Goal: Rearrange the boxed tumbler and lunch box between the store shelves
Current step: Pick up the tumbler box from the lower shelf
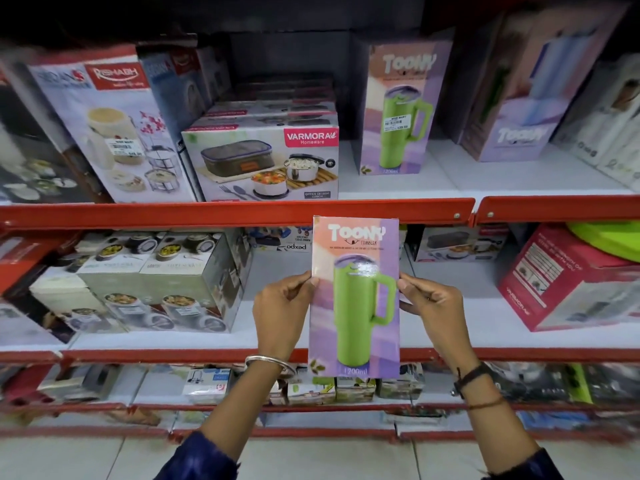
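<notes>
I hold a tall pink-and-purple Toony tumbler box [355, 296] upright in front of the middle shelf, its printed green tumbler facing me. My left hand [282, 311] grips its left edge and my right hand [431, 306] grips its right edge. The white Varmora lunch box carton [259, 164] sits on the upper shelf, left of centre, on top of a row of the same cartons. A second Toony tumbler box [398, 109] stands on the upper shelf to its right.
Red shelf rails [235, 213] front each level. A Rishabh tiffin box [110, 126] leans at the upper left. Grey casserole cartons [156, 282] fill the middle shelf's left; a red Varmora box [571, 278] lies at its right. White shelf surface [277, 271] shows behind the held box.
</notes>
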`<state>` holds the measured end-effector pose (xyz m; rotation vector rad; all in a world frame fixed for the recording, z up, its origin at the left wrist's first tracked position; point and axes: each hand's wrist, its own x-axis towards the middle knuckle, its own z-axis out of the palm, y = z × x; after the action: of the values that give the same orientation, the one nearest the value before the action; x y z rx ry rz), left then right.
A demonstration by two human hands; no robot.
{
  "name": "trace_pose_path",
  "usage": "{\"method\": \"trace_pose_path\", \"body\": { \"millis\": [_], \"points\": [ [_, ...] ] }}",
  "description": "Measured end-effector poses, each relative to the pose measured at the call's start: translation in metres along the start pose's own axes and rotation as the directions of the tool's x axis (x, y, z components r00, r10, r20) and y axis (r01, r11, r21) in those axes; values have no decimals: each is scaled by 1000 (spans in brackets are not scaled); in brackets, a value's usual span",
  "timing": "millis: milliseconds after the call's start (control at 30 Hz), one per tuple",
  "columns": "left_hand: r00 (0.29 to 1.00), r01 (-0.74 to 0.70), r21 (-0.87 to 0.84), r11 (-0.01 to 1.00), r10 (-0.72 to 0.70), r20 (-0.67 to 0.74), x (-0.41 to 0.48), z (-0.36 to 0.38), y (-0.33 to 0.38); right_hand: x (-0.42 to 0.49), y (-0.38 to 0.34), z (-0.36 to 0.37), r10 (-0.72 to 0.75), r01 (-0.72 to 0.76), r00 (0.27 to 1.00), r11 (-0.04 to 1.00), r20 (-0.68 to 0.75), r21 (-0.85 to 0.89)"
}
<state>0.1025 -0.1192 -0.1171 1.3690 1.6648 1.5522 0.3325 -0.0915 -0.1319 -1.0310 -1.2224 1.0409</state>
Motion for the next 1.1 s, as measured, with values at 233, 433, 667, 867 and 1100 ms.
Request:
{"method": "trace_pose_path", "body": {
  "millis": [233,433,667,867,1100],
  "points": [
    [999,15,13,1000,-15,33,-4,-4,17,-8,-17,-5,3,-3,1000,1000,8,17],
    [999,5,-87,996,0,53,-6,-10,36,-5,-51,-11,-61,62,997,998,49,0],
    [974,-227,-207,952,222,-49,8,-5,97,19,-116,-16,-315,315,944,949,95,17],
    [900,-433,-139,891,421,-110,56,26,143,74,-151,-20,-461,461,887,887,18,1],
    [868,-493,-140,859,476,-141,103,73,151,134,-149,-23,-523,518,848,852,-85,-68]
  ]
}}
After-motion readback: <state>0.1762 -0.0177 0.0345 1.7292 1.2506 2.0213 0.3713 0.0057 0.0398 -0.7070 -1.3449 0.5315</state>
